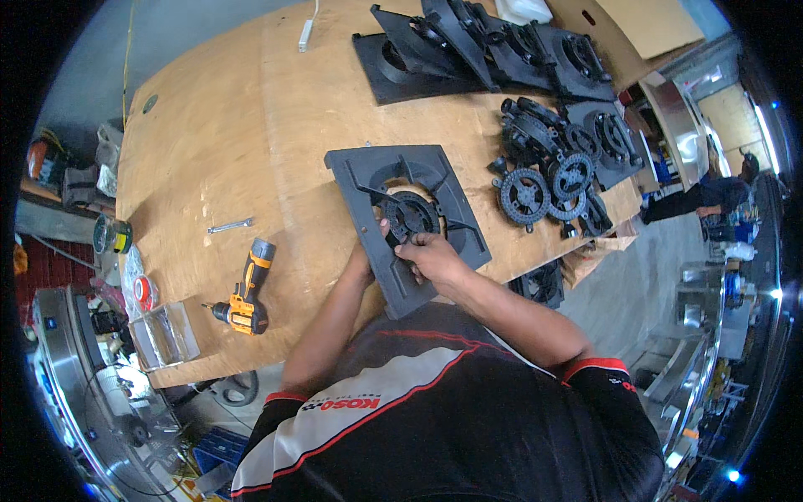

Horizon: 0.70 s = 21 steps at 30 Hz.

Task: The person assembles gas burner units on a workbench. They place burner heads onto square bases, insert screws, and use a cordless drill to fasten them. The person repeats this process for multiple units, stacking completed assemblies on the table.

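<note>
A square black cast-iron stove plate [355, 171] lies on the wooden table [251, 125] in front of me, with a round black burner ring [410, 212] sitting in its central opening. My right hand [435, 255] rests on the plate's near side, fingers curled at the ring's near edge. My left hand [364, 263] is under or at the plate's near left edge and mostly hidden by it; only a thumb shows on top by the ring.
A yellow and black cordless drill [244, 294] and a small wrench [229, 225] lie at the left. Several black burner rings [544, 171] and stacked black plates [493, 50] fill the far right. Another person [711, 197] stands far right.
</note>
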Each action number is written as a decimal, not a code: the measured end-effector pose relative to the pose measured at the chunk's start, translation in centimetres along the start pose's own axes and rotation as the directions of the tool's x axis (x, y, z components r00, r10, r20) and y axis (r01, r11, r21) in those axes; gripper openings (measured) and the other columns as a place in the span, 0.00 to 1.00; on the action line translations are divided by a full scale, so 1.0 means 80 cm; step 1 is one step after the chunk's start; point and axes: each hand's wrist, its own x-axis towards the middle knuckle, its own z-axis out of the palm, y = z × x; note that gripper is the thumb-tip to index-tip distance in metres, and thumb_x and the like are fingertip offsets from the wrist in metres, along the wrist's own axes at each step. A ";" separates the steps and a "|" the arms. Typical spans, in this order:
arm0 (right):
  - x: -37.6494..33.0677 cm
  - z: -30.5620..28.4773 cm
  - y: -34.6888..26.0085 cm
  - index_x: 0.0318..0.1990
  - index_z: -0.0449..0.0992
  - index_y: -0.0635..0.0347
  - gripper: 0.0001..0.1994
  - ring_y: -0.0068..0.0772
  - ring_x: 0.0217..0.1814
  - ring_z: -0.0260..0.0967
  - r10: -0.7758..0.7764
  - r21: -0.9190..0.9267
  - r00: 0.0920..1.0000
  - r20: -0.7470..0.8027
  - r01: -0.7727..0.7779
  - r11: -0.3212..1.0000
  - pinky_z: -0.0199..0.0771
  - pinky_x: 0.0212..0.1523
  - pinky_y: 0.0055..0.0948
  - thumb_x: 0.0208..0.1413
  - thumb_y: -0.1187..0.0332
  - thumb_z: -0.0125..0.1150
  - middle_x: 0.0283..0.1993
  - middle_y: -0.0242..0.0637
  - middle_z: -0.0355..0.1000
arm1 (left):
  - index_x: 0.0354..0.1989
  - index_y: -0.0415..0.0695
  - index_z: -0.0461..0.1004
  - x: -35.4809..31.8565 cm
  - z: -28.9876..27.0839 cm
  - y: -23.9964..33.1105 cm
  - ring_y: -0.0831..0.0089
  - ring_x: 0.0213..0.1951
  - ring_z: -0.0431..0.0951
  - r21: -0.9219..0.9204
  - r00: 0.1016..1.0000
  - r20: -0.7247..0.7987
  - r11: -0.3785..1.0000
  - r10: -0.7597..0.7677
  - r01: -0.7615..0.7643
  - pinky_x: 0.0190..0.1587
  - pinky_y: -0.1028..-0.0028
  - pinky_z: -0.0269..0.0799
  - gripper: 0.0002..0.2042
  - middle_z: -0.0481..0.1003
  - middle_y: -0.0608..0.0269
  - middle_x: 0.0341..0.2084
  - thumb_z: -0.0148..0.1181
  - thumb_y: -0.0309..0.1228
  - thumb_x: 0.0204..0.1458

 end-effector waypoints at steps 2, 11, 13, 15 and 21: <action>0.002 0.006 0.002 0.32 0.75 0.64 0.11 0.24 0.16 0.62 -0.009 -0.047 1.000 -0.020 0.008 0.999 0.59 0.16 0.28 0.54 0.64 0.65 0.21 0.32 0.67 | 0.55 0.42 0.68 0.003 -0.015 -0.004 0.70 0.43 0.75 0.032 1.000 0.007 0.999 -0.016 0.015 0.46 0.69 0.73 0.22 0.75 0.63 0.43 0.56 0.45 0.61; 0.000 0.022 -0.006 0.36 0.73 0.65 0.12 0.23 0.18 0.63 0.030 -0.097 0.997 0.077 -0.022 0.995 0.61 0.17 0.25 0.55 0.64 0.65 0.22 0.31 0.67 | 0.58 0.41 0.66 0.001 -0.030 -0.001 0.69 0.46 0.75 0.098 0.999 -0.015 0.994 -0.051 0.052 0.48 0.70 0.72 0.23 0.73 0.62 0.47 0.56 0.44 0.61; 0.013 0.021 0.008 0.39 0.74 0.66 0.13 0.23 0.18 0.64 -0.020 -0.138 0.993 0.118 0.036 0.990 0.63 0.18 0.26 0.55 0.64 0.65 0.23 0.32 0.68 | 0.59 0.41 0.66 0.000 -0.026 0.002 0.69 0.46 0.75 0.115 0.999 -0.024 0.992 -0.046 0.048 0.48 0.70 0.71 0.24 0.73 0.61 0.48 0.56 0.44 0.61; 0.019 0.018 0.012 0.42 0.75 0.67 0.15 0.29 0.26 0.69 -0.067 -0.232 0.979 0.190 0.112 0.966 0.67 0.27 0.29 0.54 0.64 0.65 0.29 0.38 0.72 | 0.59 0.41 0.66 -0.006 -0.024 0.004 0.69 0.46 0.74 0.127 0.998 -0.034 0.991 -0.043 0.047 0.49 0.70 0.71 0.24 0.73 0.61 0.49 0.56 0.44 0.61; 0.013 -0.052 0.026 0.49 0.76 0.65 0.19 0.42 0.43 0.75 -0.524 -0.466 0.838 0.152 0.528 0.710 0.74 0.47 0.36 0.53 0.64 0.65 0.40 0.48 0.76 | 0.61 0.41 0.64 -0.012 -0.023 0.014 0.68 0.48 0.74 0.154 0.997 -0.068 0.988 -0.021 0.031 0.50 0.71 0.70 0.25 0.71 0.60 0.51 0.56 0.43 0.60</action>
